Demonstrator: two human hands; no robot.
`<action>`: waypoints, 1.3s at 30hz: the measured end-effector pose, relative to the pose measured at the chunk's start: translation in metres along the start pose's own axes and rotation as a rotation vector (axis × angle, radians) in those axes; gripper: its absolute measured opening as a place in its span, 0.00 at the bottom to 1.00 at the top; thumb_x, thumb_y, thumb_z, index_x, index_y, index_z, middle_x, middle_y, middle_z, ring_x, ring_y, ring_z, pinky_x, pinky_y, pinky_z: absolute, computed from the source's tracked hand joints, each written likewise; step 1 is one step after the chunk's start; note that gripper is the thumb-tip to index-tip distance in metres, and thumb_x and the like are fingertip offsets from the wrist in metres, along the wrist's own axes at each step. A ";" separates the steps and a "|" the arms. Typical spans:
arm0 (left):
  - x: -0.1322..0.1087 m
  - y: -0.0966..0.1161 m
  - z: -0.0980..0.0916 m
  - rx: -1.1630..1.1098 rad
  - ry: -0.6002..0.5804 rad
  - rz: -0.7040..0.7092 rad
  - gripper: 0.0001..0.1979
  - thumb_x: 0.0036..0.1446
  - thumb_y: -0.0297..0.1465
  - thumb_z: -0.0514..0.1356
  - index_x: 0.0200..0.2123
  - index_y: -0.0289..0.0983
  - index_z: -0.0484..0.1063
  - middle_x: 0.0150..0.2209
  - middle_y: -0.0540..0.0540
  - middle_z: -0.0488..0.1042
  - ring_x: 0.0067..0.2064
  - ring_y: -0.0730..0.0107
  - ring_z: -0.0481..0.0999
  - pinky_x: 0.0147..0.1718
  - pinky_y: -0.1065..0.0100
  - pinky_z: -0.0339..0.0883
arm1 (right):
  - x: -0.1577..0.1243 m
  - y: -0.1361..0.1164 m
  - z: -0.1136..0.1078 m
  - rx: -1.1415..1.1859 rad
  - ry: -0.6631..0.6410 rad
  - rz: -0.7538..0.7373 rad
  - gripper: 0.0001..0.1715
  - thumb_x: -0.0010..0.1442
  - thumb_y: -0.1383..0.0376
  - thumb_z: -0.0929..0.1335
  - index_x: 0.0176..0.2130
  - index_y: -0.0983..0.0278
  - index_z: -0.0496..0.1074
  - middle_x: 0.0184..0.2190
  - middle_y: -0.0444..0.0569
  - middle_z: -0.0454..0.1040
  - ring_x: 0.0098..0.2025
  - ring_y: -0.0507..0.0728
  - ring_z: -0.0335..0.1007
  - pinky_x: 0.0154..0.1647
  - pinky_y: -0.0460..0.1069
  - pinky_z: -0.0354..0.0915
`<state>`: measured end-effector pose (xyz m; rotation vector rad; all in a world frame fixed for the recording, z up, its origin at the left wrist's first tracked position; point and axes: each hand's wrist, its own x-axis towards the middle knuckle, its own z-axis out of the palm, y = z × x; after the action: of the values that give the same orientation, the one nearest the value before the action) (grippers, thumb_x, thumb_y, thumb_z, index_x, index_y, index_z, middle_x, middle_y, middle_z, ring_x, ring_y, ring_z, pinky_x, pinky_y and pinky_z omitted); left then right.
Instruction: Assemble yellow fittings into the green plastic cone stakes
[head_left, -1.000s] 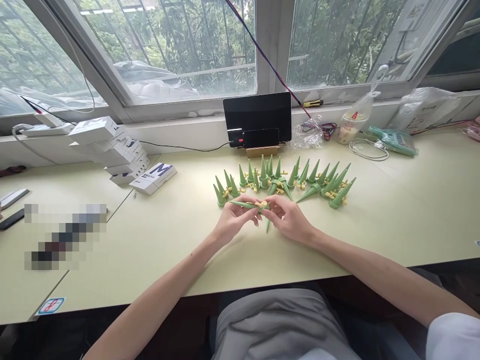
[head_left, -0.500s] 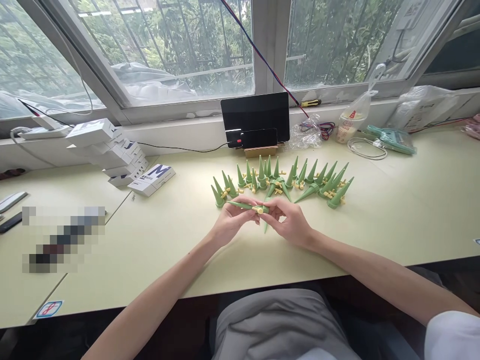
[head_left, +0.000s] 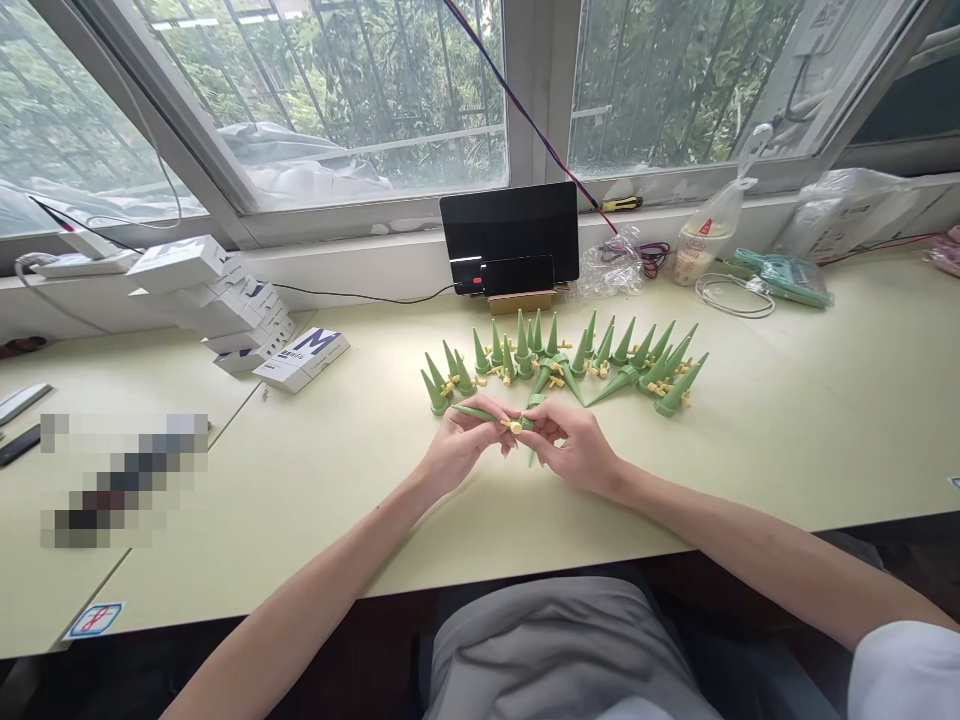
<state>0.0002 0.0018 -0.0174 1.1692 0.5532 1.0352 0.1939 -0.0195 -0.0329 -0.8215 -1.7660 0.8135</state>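
Observation:
Between both hands, just above the table, a green plant watering spike (head_left: 475, 411) lies nearly level, its point to the left. My left hand (head_left: 459, 448) is closed around the tapered part. A pale yellow valve (head_left: 514, 427) sticks out of the spike toward me. On the right, my right hand (head_left: 583, 446) pinches the wide end with thumb and fingers. Another green spike (head_left: 535, 400) lies on the table behind my fingers, partly hidden. Beyond the hands, several more green spikes (head_left: 523, 345) with yellow valves stand or lie in a loose cluster.
A tablet (head_left: 510, 225) leans at the window with a phone before it. White boxes (head_left: 240, 310) are stacked on the left, and another box (head_left: 301, 360) lies beside them. At the back right are a bagged cup (head_left: 697, 250), a coiled cable (head_left: 733, 300) and a teal pouch (head_left: 787, 280).
The held spike has turned slightly, and its yellow valve sits a little lower and further left. My fingers have shifted slightly at the wide end. The cluster stays in place.

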 end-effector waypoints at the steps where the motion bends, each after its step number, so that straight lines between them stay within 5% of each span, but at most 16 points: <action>1: 0.000 0.000 0.000 -0.002 0.004 -0.004 0.04 0.54 0.29 0.70 0.30 0.34 0.79 0.39 0.44 0.79 0.27 0.72 0.77 0.28 0.68 0.70 | 0.000 0.000 0.000 0.006 -0.002 0.008 0.10 0.66 0.58 0.69 0.38 0.63 0.71 0.23 0.44 0.73 0.21 0.52 0.71 0.22 0.47 0.69; 7: 0.002 0.000 0.002 0.010 0.048 -0.027 0.05 0.52 0.29 0.70 0.29 0.34 0.78 0.34 0.45 0.78 0.25 0.75 0.74 0.24 0.71 0.65 | 0.000 0.002 0.002 0.047 -0.019 0.060 0.12 0.66 0.56 0.69 0.39 0.63 0.71 0.23 0.43 0.72 0.20 0.52 0.71 0.21 0.47 0.69; 19: 0.002 0.002 0.003 0.044 0.139 -0.057 0.11 0.55 0.32 0.70 0.40 0.35 0.76 0.38 0.46 0.77 0.29 0.75 0.75 0.31 0.69 0.71 | 0.002 0.002 0.001 0.009 0.023 0.076 0.13 0.66 0.55 0.68 0.38 0.62 0.69 0.23 0.42 0.70 0.19 0.51 0.67 0.21 0.47 0.66; 25: 0.003 0.000 0.000 0.131 0.172 -0.034 0.12 0.55 0.34 0.70 0.38 0.35 0.76 0.32 0.47 0.76 0.29 0.74 0.74 0.30 0.69 0.71 | 0.005 0.000 -0.002 -0.189 0.020 0.025 0.11 0.65 0.58 0.69 0.39 0.63 0.72 0.26 0.44 0.71 0.24 0.52 0.67 0.25 0.47 0.66; 33: 0.000 -0.006 -0.001 0.338 0.095 0.051 0.11 0.52 0.34 0.72 0.33 0.33 0.76 0.29 0.45 0.78 0.28 0.72 0.75 0.27 0.70 0.70 | 0.006 0.003 -0.006 -0.178 -0.063 -0.042 0.17 0.61 0.63 0.72 0.51 0.62 0.72 0.43 0.51 0.78 0.39 0.57 0.76 0.40 0.52 0.73; 39: -0.002 -0.005 0.005 0.344 0.042 0.076 0.12 0.52 0.33 0.71 0.36 0.34 0.76 0.32 0.45 0.79 0.32 0.68 0.79 0.33 0.66 0.77 | 0.007 0.001 -0.008 -0.179 -0.134 -0.065 0.10 0.65 0.64 0.69 0.47 0.61 0.74 0.39 0.50 0.80 0.39 0.58 0.76 0.41 0.53 0.72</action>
<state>0.0049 -0.0019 -0.0205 1.4820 0.7446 1.0576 0.1993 -0.0115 -0.0281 -0.8371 -1.9961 0.6881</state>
